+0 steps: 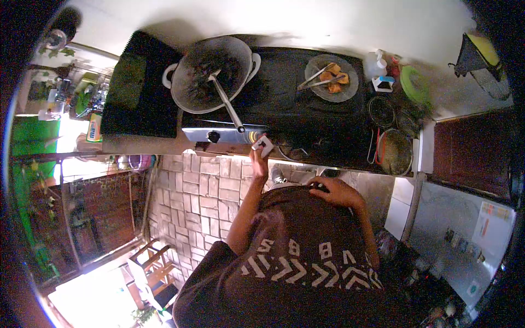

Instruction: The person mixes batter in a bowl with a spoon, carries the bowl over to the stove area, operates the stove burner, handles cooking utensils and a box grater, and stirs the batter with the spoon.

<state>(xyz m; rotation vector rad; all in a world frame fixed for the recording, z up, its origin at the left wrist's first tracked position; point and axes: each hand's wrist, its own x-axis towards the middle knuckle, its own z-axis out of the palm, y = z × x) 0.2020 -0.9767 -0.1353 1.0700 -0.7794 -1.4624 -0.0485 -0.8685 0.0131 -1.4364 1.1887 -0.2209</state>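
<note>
My left hand (259, 163) is closed around a small white squarish object with a dark middle (263, 146), held at the front edge of the stove (197, 135). My right hand (340, 193) rests against the front of my dark shirt, fingers curled round something dark that I cannot make out. A large wok (191, 82) with pale side handles sits on the left burner. Inside it leans a long-handled metal spatula (227, 104), its handle reaching toward my left hand. To the right, a glass plate (314, 66) holds golden-brown fried pieces (338, 70) and metal tongs (317, 83).
Bottles (376, 64), a green round lid (414, 83) and a round strainer (396, 153) stand right of the stove. Behind the wok's left side is a black panel (153, 71). A yellow-and-white packet (94, 127) lies far left; a wooden chair (153, 268) stands lower left.
</note>
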